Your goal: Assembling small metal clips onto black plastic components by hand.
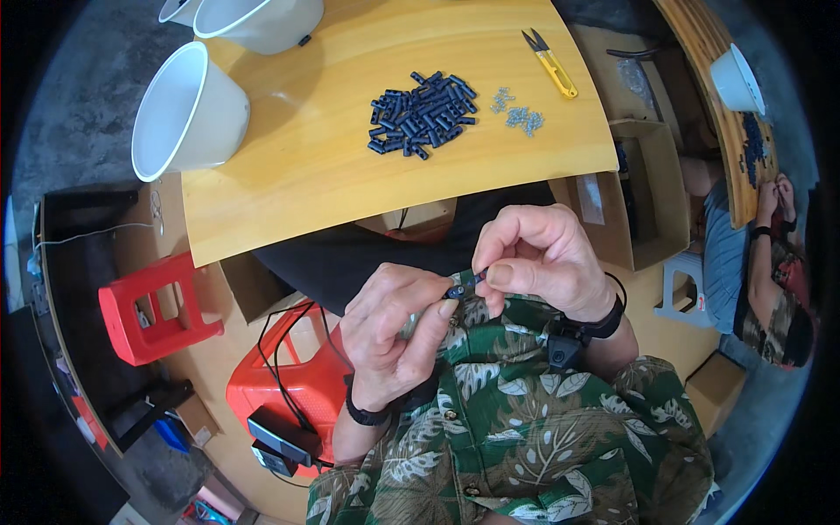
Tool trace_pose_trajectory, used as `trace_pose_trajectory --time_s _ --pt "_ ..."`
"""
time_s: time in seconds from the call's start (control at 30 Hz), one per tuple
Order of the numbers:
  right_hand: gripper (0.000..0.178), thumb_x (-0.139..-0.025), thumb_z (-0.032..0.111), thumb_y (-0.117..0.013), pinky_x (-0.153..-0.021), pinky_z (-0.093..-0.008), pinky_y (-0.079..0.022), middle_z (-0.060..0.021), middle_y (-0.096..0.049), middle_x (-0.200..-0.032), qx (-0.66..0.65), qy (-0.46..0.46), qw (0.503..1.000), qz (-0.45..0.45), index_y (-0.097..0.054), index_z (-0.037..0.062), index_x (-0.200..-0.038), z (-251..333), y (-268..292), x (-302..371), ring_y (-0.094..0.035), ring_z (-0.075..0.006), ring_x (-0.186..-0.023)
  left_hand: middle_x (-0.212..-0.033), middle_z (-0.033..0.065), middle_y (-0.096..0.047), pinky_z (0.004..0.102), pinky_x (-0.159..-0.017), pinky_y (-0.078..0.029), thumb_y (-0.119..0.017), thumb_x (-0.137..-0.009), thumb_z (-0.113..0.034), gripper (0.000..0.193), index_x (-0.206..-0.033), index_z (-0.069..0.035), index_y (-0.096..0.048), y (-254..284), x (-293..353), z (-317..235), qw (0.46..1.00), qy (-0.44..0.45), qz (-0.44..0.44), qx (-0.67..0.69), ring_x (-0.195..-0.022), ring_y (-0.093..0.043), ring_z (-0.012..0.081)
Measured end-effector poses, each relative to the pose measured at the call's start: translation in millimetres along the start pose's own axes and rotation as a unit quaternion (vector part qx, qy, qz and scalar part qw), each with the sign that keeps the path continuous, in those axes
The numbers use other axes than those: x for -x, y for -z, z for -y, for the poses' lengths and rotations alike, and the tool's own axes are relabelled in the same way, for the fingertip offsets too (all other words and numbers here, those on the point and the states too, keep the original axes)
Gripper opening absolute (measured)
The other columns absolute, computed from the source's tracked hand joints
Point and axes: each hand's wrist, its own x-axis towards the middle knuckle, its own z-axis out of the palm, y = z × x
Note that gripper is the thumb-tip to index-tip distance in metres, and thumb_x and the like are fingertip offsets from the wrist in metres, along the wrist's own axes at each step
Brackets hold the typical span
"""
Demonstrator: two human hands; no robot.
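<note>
Left hand (391, 325): pinching dark cylinder (454, 292) | Right hand (549, 262): pinching small piece (480, 276), kind unclear | Dark pile (422, 115): twelve o'clock

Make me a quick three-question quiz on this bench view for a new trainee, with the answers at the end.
1. Multiple choice: which lies closest to the yellow-handled thread snips?
A) a white tub
B) the small silvery metal pieces
C) a red plastic stool

2. True or false: the left hand is empty.

3. Fill in: on the yellow tabletop, seen in this picture, the heap of dark tubular pieces lies to the ____ of the small silvery metal pieces.

Key:
1. B
2. False; its fingers pinch a small dark part.
3. left
</note>
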Motion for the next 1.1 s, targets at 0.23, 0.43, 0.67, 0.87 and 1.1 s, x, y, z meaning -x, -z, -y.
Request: trace_pose_trajectory --time_s 0.23,0.43,0.67,0.87,1.1 --pt "0.009 -0.091 0.007 -0.069 -0.061 -0.0225 -0.053 -0.0063 -0.068 -0.08 0.032 0.012 0.999 0.006 -0.064 -0.0004 -0.092 -1 -2 0 -0.065 -0.0102 -0.067 -0.082 0.012 -0.068 0.0323 -0.062 -0.051 -0.074 -0.074 0.005 0.019 -0.091 0.0 -0.067 0 0 0 1.0 0.0 -0.002 -0.01 -0.071 -0.065 0.0252" --pt "0.008 -0.091 0.006 -0.069 -0.061 -0.0217 -0.052 -0.0055 -0.068 -0.08 0.054 0.009 0.999 0.001 -0.064 0.0001 -0.092 -1 -3 2 -0.065 -0.0091 -0.067 -0.081 0.0113 -0.067 0.032 -0.061 -0.051 -0.076 -0.072 0.006 0.021 -0.09 0.0 -0.067 -1 0 0 1.0 -0.005 -0.007 -0.024 -0.07 -0.064 0.025" --pt "0.006 -0.09 0.002 -0.068 -0.062 -0.0213 -0.052 -0.0041 -0.067 -0.079 0.093 0.044 0.995 0.006 -0.064 -0.0006 -0.093 -1 -3 3 -0.065 -0.0084 -0.069 -0.08 0.011 -0.065 0.0323 -0.06 -0.05 -0.076 -0.071 0.007 0.023 -0.09 -0.001 -0.066 -1 -2 -2 0.999 -0.014 -0.001 -0.053 -0.068 -0.063 0.0252" --pt "0.004 -0.09 0.001 -0.067 -0.062 -0.0218 -0.053 -0.0055 -0.068 -0.08 0.123 0.065 0.99 0.033 -0.065 -0.001 -0.092 -4 5 1 -0.065 -0.009 -0.068 -0.079 0.0108 -0.064 0.0334 -0.06 -0.05 -0.075 -0.072 0.006 0.023 -0.091 -0.001 -0.065 1 -4 -4 0.998 -0.004 0.027 -0.064 -0.068 -0.063 0.026" --pt "0.005 -0.091 0.004 -0.067 -0.062 -0.0224 -0.053 -0.0058 -0.069 -0.081 0.099 0.024 0.995 0.012 -0.064 -0.0008 -0.091 -11 6 -2 -0.066 -0.0095 -0.068 -0.079 0.0107 -0.063 0.0348 -0.06 -0.049 -0.072 -0.072 0.008 0.024 -0.092 -0.001 -0.063 -2 -1 -1 0.997 0.026 0.03 -0.067 -0.068 -0.061 0.0277"
